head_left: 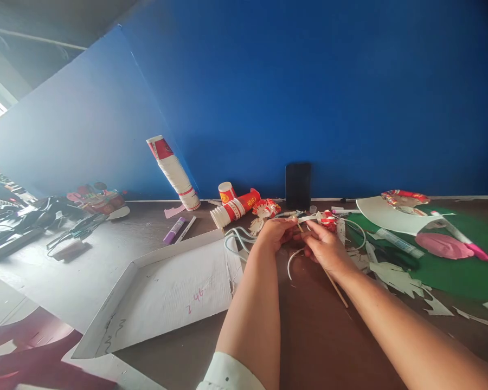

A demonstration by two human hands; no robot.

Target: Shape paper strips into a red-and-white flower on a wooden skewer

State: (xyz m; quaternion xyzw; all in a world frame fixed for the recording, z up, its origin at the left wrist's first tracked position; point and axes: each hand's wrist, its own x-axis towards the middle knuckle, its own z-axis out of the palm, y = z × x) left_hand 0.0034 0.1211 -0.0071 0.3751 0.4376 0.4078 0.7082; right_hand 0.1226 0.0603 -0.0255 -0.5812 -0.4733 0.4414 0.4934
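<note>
Left hand (277,232) pinched a narrow white strip (308,218) by the thin wooden stick's (335,287) upper end; right hand (326,248) curled at the stick, its finger contact hidden, couldn't tell the grip. Stick slanted over the brown tabletop (309,341), right of the cardboard box lid (158,287). Stick probably light, stiff, snappable, best held mid-shaft; strip likely soft, easily creased, best taken by an end. Stick looked straight, plain tan.

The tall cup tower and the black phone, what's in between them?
In the head view, between the tall cup tower and the black phone, I see a red cup, a stack of cups on its side and a cut red-and-white piece.
</note>
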